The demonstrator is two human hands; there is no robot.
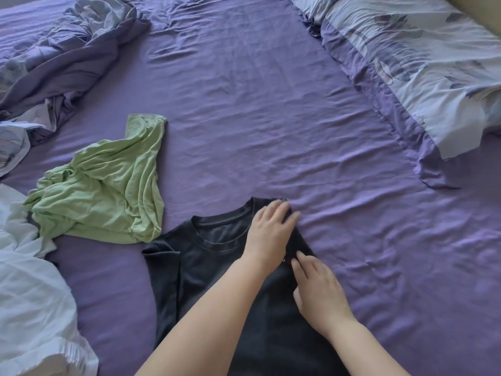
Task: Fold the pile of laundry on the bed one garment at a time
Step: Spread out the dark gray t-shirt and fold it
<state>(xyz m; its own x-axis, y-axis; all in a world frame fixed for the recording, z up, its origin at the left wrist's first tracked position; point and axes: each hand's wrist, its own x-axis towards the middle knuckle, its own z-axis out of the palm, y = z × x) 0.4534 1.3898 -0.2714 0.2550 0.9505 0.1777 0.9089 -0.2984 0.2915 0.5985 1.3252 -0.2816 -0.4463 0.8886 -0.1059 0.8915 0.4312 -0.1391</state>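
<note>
A dark T-shirt (pixel 217 270) lies flat on the purple bed sheet (pixel 271 118), near the person, with its round neck pointing away. The left hand (pixel 268 229) rests on the shirt's right shoulder edge with its fingers spread flat, holding nothing. The right hand (pixel 320 286) lies just beside it, lower down the same edge, fingers out straight and pressing the cloth. A crumpled green shirt (pixel 105 185) sits to the left, close to the dark one. A white cloth (pixel 29 294) is bunched at the left edge. A flowery pillow (pixel 423 63) lies far right.
</note>
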